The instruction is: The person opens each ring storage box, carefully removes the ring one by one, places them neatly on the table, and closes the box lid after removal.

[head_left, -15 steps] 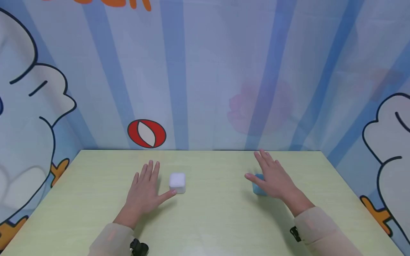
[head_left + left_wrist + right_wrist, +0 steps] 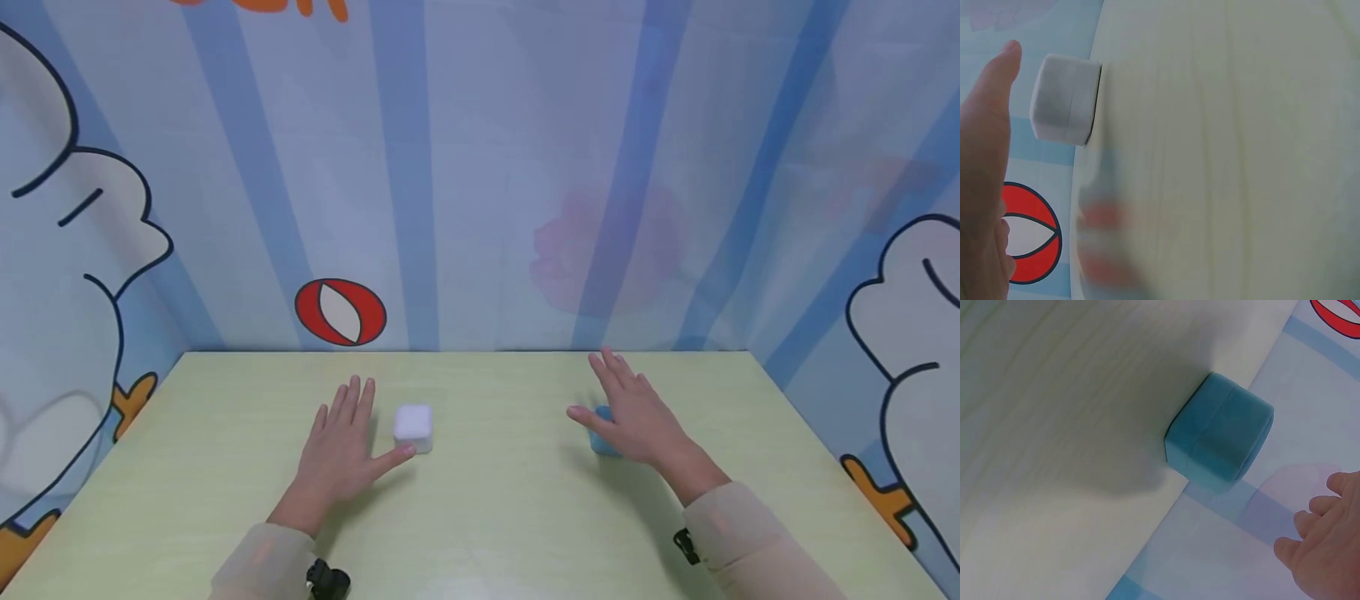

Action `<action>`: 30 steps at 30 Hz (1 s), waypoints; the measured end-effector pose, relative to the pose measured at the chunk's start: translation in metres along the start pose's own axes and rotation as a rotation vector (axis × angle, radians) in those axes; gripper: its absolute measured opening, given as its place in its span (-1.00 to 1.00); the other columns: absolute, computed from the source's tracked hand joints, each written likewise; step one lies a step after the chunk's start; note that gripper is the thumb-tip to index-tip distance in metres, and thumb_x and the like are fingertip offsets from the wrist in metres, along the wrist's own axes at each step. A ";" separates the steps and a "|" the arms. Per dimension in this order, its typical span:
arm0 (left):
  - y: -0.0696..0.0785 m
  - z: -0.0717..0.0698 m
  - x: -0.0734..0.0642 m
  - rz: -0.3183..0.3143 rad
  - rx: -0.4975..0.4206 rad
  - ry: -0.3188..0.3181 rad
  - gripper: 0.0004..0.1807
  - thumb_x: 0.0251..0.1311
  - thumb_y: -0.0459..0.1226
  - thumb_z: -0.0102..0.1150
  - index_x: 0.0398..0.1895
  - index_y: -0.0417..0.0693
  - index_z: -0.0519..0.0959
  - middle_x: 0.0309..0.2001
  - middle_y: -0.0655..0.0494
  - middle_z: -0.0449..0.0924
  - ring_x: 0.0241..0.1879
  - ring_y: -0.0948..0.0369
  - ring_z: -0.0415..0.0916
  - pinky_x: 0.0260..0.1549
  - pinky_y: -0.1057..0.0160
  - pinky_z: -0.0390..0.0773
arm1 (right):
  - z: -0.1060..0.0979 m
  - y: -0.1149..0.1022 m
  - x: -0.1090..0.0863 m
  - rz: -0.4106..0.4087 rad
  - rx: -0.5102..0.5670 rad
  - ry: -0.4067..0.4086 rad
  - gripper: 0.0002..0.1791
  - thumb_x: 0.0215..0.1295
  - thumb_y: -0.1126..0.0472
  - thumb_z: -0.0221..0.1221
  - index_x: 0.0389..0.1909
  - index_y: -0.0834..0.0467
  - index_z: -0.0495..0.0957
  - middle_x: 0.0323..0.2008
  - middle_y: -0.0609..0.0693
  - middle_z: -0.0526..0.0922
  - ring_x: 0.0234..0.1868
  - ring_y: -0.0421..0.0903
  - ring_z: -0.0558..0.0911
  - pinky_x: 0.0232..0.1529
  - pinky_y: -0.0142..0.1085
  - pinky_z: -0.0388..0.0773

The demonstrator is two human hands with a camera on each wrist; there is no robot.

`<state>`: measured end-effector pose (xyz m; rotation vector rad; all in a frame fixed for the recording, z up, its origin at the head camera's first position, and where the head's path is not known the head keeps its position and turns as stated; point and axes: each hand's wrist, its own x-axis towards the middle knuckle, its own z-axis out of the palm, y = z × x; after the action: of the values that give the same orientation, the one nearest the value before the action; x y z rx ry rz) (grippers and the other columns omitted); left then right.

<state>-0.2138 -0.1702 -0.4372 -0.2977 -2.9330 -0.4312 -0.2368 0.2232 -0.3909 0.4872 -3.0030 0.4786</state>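
Note:
A small white box with rounded corners [image 2: 413,427] stands on the table left of the middle. My left hand [image 2: 335,458] hovers just left of it, fingers straight, with the thumb overlapping the box's lower edge in the head view. The left wrist view shows a gap between the thumb and the white box [image 2: 1066,100]. On the right stands a similar blue box [image 2: 602,442], partly hidden by my right hand [image 2: 637,421], which is held above it with fingers spread. In the right wrist view the blue box [image 2: 1219,431] sits apart from the fingertips [image 2: 1286,550].
The pale wooden table [image 2: 495,525] ends at a blue striped cloth backdrop [image 2: 480,183] with printed cartoon figures and a red-and-white ball [image 2: 341,312]. Black straps or devices [image 2: 327,579] sit at both wrists.
The head view has shifted very slightly. Both hands keep nearly the same pose, the right one a touch further left, and the two boxes stay in place on the table.

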 end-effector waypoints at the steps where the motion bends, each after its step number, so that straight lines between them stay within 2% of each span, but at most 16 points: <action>1: 0.000 0.000 0.000 0.000 -0.001 0.000 0.22 -0.03 0.48 -0.09 0.50 -0.15 -0.14 0.49 -0.21 -0.15 0.46 -0.18 -0.18 0.35 -0.27 -0.08 | 0.000 0.000 0.000 0.001 0.002 -0.001 0.02 0.24 -0.42 -0.10 0.49 0.16 -0.14 0.51 0.17 -0.17 0.50 0.18 -0.11 0.41 0.19 -0.13; 30: 0.001 0.005 0.002 0.005 -0.025 -0.025 0.27 -0.05 0.50 -0.10 0.50 -0.17 -0.20 0.50 -0.20 -0.16 0.47 -0.16 -0.17 0.36 -0.25 -0.06 | 0.004 -0.009 -0.001 0.000 0.060 -0.012 0.03 0.23 -0.43 -0.08 0.49 0.14 -0.16 0.52 0.13 -0.21 0.51 0.15 -0.10 0.43 0.15 -0.11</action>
<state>-0.2163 -0.1678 -0.4410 -0.3157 -2.9525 -0.4676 -0.2329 0.2138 -0.3926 0.4953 -3.0072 0.5696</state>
